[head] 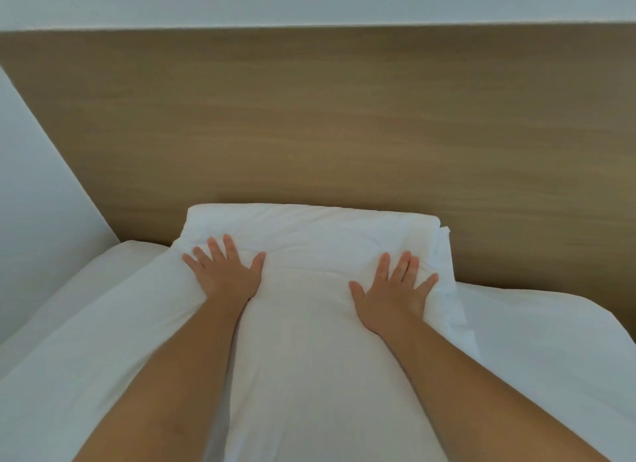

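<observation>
A: Listing item one: soft white fabric pillow (pixel 309 227). Where?
B: On white-sheeted bed (pixel 550 327), at tan wooden headboard (pixel 309 117).
A: Grips?
B: Left grip (pixel 225 275), right grip (pixel 392 291): fingers spread, pressing flat on it.

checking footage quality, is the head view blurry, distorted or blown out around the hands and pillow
Head view: soft, even light, no glare; the white pillow keeps faint creases, not blown out; mild shadows beside the left hand and right hand; overall slightly soft; wide-angle stretch makes the near forearms loom large.
</observation>
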Action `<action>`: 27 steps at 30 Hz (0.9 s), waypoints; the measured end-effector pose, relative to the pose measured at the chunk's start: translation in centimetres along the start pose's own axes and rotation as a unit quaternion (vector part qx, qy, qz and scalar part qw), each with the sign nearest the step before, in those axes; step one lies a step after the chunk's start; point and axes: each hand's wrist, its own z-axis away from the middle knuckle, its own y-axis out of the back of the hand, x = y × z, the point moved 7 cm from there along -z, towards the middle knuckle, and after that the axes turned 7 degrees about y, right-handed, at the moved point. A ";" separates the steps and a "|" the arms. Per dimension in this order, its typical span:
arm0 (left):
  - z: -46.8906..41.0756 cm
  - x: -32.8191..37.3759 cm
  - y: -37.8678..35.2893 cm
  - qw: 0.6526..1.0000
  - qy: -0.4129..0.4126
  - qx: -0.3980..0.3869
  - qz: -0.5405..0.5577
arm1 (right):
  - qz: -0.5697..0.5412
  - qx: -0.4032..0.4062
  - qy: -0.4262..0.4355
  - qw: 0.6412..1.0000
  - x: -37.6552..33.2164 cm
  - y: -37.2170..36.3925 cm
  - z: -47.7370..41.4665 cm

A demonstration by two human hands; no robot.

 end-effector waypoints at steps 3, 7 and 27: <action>0.8 -0.5 0.6 1.000 0.011 -0.018 -0.016 | 0.019 -0.012 0.051 0.998 0.6 -0.3 3.4; 3.6 0.0 2.7 0.999 -0.025 -0.034 0.013 | -0.008 -0.001 0.066 0.998 1.9 -1.4 5.6; 18.2 -9.9 3.1 0.969 -0.232 0.044 0.078 | -0.027 0.041 0.214 0.976 -8.1 0.5 14.5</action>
